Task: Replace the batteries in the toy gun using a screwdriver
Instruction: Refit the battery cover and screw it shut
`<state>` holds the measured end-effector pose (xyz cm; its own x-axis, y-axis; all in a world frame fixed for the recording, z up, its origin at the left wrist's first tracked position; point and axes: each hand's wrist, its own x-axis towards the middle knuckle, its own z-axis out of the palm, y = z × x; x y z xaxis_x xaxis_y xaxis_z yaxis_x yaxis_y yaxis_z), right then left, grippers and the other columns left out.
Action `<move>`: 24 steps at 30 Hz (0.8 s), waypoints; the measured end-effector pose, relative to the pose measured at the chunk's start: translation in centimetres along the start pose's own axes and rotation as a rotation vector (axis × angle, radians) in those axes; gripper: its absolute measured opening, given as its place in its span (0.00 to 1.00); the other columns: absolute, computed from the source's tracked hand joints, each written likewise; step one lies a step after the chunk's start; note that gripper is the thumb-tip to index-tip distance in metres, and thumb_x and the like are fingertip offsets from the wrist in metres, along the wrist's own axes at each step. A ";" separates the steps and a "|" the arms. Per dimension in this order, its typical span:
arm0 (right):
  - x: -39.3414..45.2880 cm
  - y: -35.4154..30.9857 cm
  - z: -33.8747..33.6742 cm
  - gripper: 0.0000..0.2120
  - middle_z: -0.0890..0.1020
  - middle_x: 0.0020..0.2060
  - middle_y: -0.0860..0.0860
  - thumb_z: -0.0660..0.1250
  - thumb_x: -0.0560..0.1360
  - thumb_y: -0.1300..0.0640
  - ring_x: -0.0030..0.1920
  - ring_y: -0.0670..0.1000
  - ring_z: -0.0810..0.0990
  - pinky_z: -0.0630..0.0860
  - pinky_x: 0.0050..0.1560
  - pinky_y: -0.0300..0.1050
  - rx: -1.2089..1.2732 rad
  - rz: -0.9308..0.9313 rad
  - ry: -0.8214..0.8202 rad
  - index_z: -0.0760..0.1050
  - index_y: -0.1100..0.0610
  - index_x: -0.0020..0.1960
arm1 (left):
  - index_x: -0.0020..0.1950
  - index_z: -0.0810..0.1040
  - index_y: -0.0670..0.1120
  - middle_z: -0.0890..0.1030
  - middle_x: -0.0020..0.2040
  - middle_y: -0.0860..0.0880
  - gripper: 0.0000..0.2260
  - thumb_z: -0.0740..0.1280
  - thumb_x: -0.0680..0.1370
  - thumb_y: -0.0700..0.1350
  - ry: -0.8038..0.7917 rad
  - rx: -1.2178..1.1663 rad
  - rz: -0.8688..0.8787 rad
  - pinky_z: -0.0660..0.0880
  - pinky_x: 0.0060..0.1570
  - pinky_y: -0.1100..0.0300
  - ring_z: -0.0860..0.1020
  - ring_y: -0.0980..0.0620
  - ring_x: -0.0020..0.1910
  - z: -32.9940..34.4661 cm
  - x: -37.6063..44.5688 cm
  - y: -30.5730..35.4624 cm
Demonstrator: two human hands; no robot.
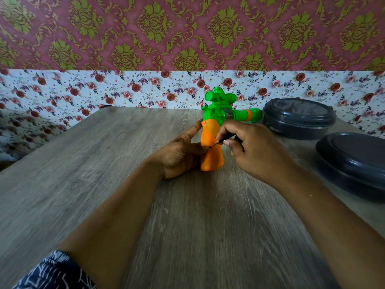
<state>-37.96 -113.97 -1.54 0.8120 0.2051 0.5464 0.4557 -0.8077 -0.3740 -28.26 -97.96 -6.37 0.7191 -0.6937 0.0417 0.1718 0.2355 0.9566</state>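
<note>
A green toy gun [220, 109] with an orange grip [211, 159] stands grip-down on the wooden table [104, 163], its barrel pointing right. My left hand [179, 157] holds the orange grip from the left, fingers wrapped round it and the index finger stretched up its side. My right hand [254, 149] pinches a small dark screwdriver [220, 142]. The thin tip of the tool touches the middle of the grip's near face. Most of the screwdriver's handle is hidden in my fingers.
Two dark grey lidded round containers stand at the right: one at the back [299, 117], one nearer at the table's right edge [354, 163]. Floral wallpaper rises directly behind the table's far edge.
</note>
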 end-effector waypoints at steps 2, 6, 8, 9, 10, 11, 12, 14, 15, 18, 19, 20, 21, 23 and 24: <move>0.0 0.1 0.1 0.07 0.82 0.39 0.47 0.64 0.74 0.61 0.35 0.47 0.75 0.75 0.38 0.51 -0.014 0.013 0.007 0.74 0.50 0.45 | 0.75 0.58 0.58 0.78 0.61 0.43 0.36 0.63 0.71 0.35 0.003 0.000 -0.001 0.71 0.60 0.42 0.72 0.40 0.62 0.0 0.0 0.0; 0.0 0.3 0.2 0.06 0.81 0.39 0.47 0.65 0.74 0.61 0.30 0.38 0.68 0.70 0.36 0.44 -0.019 0.035 0.032 0.74 0.51 0.46 | 0.75 0.58 0.58 0.78 0.63 0.44 0.36 0.63 0.71 0.35 0.001 0.005 0.001 0.72 0.60 0.43 0.75 0.42 0.61 0.1 0.1 0.1; 0.0 0.3 0.3 0.06 0.81 0.39 0.47 0.65 0.74 0.61 0.31 0.38 0.67 0.70 0.36 0.44 -0.009 0.040 0.037 0.75 0.51 0.46 | 0.75 0.58 0.58 0.78 0.62 0.44 0.36 0.63 0.71 0.35 0.002 0.005 0.003 0.71 0.60 0.42 0.75 0.42 0.60 0.1 0.0 0.0; 0.0 0.3 0.2 0.06 0.81 0.39 0.47 0.65 0.74 0.61 0.31 0.38 0.68 0.70 0.37 0.44 -0.008 0.042 0.038 0.75 0.51 0.47 | 0.75 0.58 0.58 0.79 0.61 0.44 0.36 0.63 0.71 0.35 0.002 0.006 0.004 0.71 0.60 0.43 0.75 0.42 0.58 0.1 0.1 0.0; 0.0 0.3 0.3 0.06 0.81 0.40 0.47 0.65 0.74 0.61 0.32 0.39 0.69 0.71 0.37 0.45 -0.012 0.044 0.036 0.75 0.51 0.47 | 0.75 0.58 0.58 0.80 0.59 0.45 0.36 0.63 0.71 0.35 0.001 0.007 0.005 0.71 0.59 0.43 0.76 0.43 0.57 0.0 0.0 0.1; 0.0 0.3 0.3 0.06 0.81 0.40 0.47 0.65 0.74 0.60 0.33 0.41 0.70 0.72 0.38 0.46 -0.018 0.046 0.033 0.75 0.50 0.47 | 0.75 0.58 0.59 0.80 0.58 0.45 0.36 0.63 0.71 0.35 0.000 0.007 0.005 0.72 0.59 0.44 0.77 0.44 0.55 0.0 0.1 0.1; 0.0 0.2 0.3 0.06 0.82 0.41 0.46 0.65 0.74 0.60 0.34 0.43 0.71 0.73 0.39 0.46 -0.025 0.050 0.030 0.75 0.50 0.47 | 0.75 0.58 0.58 0.80 0.58 0.45 0.36 0.63 0.70 0.35 -0.001 0.005 0.005 0.72 0.58 0.45 0.78 0.45 0.55 0.0 0.0 0.1; 0.0 0.2 0.3 0.05 0.82 0.42 0.46 0.65 0.74 0.59 0.36 0.47 0.73 0.75 0.41 0.48 -0.037 0.063 0.022 0.74 0.49 0.48 | 0.75 0.58 0.58 0.80 0.58 0.45 0.37 0.63 0.70 0.35 0.000 0.001 0.002 0.72 0.58 0.45 0.78 0.45 0.55 0.0 0.0 0.1; 0.0 0.3 0.3 0.05 0.82 0.42 0.47 0.65 0.74 0.58 0.38 0.48 0.75 0.76 0.42 0.50 -0.040 0.068 0.019 0.74 0.49 0.48 | 0.75 0.58 0.58 0.79 0.59 0.45 0.37 0.63 0.70 0.35 0.003 0.001 0.000 0.72 0.58 0.45 0.77 0.44 0.56 0.1 0.0 0.1; 0.0 0.2 0.3 0.04 0.83 0.41 0.47 0.65 0.74 0.57 0.43 0.52 0.79 0.76 0.44 0.52 -0.049 0.075 0.014 0.74 0.49 0.48 | 0.75 0.58 0.59 0.79 0.60 0.44 0.37 0.63 0.70 0.35 0.006 0.001 -0.004 0.71 0.59 0.44 0.76 0.43 0.57 0.1 0.0 0.1; 0.0 0.2 0.4 0.04 0.82 0.40 0.48 0.65 0.74 0.57 0.43 0.53 0.79 0.76 0.44 0.53 -0.053 0.076 0.015 0.74 0.49 0.47 | 0.75 0.58 0.59 0.79 0.60 0.44 0.37 0.63 0.70 0.35 0.006 -0.003 -0.005 0.72 0.58 0.44 0.76 0.43 0.56 0.1 0.0 0.1; 0.0 0.2 0.4 0.04 0.82 0.40 0.48 0.65 0.74 0.56 0.43 0.53 0.79 0.77 0.43 0.53 -0.057 0.077 0.019 0.73 0.49 0.47 | 0.75 0.59 0.59 0.79 0.59 0.44 0.36 0.63 0.71 0.34 0.007 -0.005 -0.005 0.73 0.57 0.45 0.77 0.44 0.56 0.1 0.0 0.1; 0.0 0.1 0.5 0.04 0.82 0.39 0.48 0.65 0.74 0.56 0.43 0.53 0.79 0.77 0.43 0.53 -0.063 0.080 0.024 0.73 0.49 0.47 | 0.75 0.59 0.58 0.79 0.59 0.44 0.36 0.63 0.71 0.34 0.007 -0.006 -0.003 0.73 0.57 0.45 0.77 0.44 0.55 0.0 0.0 0.1; 0.0 0.0 0.7 0.03 0.82 0.39 0.49 0.64 0.74 0.55 0.43 0.54 0.79 0.77 0.43 0.53 -0.089 0.087 0.034 0.73 0.48 0.47 | 0.75 0.58 0.58 0.78 0.60 0.44 0.35 0.62 0.73 0.33 0.005 -0.003 0.003 0.74 0.56 0.45 0.78 0.44 0.55 0.0 -0.1 0.1; 0.0 0.0 0.8 0.03 0.82 0.38 0.49 0.64 0.74 0.55 0.42 0.54 0.79 0.76 0.42 0.53 -0.106 0.090 0.040 0.73 0.48 0.47 | 0.75 0.58 0.58 0.78 0.60 0.44 0.35 0.62 0.73 0.33 0.002 0.000 0.004 0.74 0.57 0.45 0.78 0.44 0.55 0.1 -0.1 0.1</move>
<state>-37.69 -113.54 -2.14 0.8319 0.1084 0.5442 0.3387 -0.8760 -0.3433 -28.37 -97.90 -6.25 0.7211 -0.6914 0.0447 0.1687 0.2379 0.9565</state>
